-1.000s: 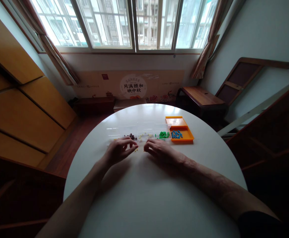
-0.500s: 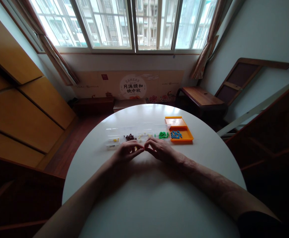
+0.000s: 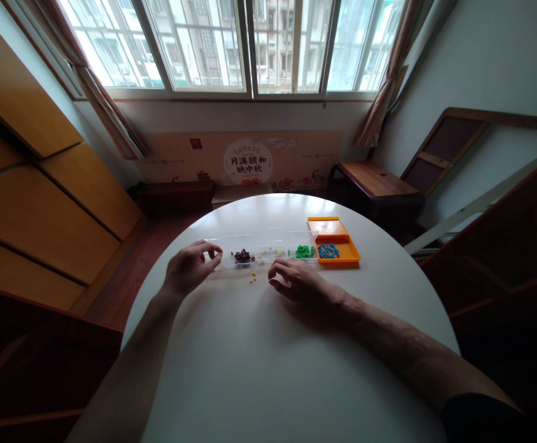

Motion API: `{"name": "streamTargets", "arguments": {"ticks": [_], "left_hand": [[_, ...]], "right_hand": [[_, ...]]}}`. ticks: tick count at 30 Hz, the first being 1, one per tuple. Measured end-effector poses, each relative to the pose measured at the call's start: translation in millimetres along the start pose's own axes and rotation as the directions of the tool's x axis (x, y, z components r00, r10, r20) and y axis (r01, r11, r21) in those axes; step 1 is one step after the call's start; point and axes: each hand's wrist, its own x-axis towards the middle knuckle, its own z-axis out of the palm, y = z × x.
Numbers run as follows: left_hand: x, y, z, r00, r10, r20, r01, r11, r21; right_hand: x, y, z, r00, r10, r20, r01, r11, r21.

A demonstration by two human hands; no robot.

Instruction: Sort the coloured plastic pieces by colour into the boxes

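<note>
My left hand (image 3: 192, 267) is at the left end of a clear plastic box (image 3: 231, 241), thumb and forefinger pinched together. A tiny orange-yellow piece (image 3: 221, 251) shows at those fingertips. My right hand (image 3: 298, 280) rests on the table in front of the box, its fingers curled in; whatever they pinch, if anything, is hidden. Between the hands, several small yellow pieces (image 3: 253, 277) lie loose on the table. Inside the box are dark brown pieces (image 3: 242, 256), pale cream pieces (image 3: 275, 253) and green pieces (image 3: 304, 251). My left hand covers the leftmost compartment.
An orange tray (image 3: 349, 251) with small blue pieces (image 3: 328, 250) adjoins the box's right end. All of this stands on a round white table (image 3: 268, 369). Past the table are a wooden stool (image 3: 374, 178), a printed panel (image 3: 291, 160) and windows.
My left hand has left my right hand's fingertips and moved left to the box's end compartment. The loose yellow pieces now show fully. My right hand has stayed nearly still.
</note>
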Motion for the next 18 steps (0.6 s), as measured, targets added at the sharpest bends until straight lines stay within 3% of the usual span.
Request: {"name": "streamTargets", "arguments": {"ticks": [6,11,14,18], "left_hand": [[-0.2,-6.7,-0.9,0.994,-0.103,0.019,0.102,0.993,0.065],[0.2,-1.2,-1.9,0.993,-0.118,-0.018,0.119,0.99,0.075],[-0.8,9.0,-0.4,0.999,-0.03,-0.02,0.031,0.999,0.023],[-6.6,27.8,6.8,0.963,0.244,0.116,-0.225,0.962,-0.151]], "right_hand": [[0.1,-0.1,-0.9,1.0,0.001,0.014,-0.001,1.0,-0.008],[-0.2,0.4,0.1,1.0,0.005,0.03,-0.004,1.0,-0.009],[0.0,0.4,0.3,1.0,0.004,0.031,-0.003,1.0,-0.012],[0.1,0.0,-0.2,1.0,-0.002,0.03,0.002,1.0,-0.02]]}}
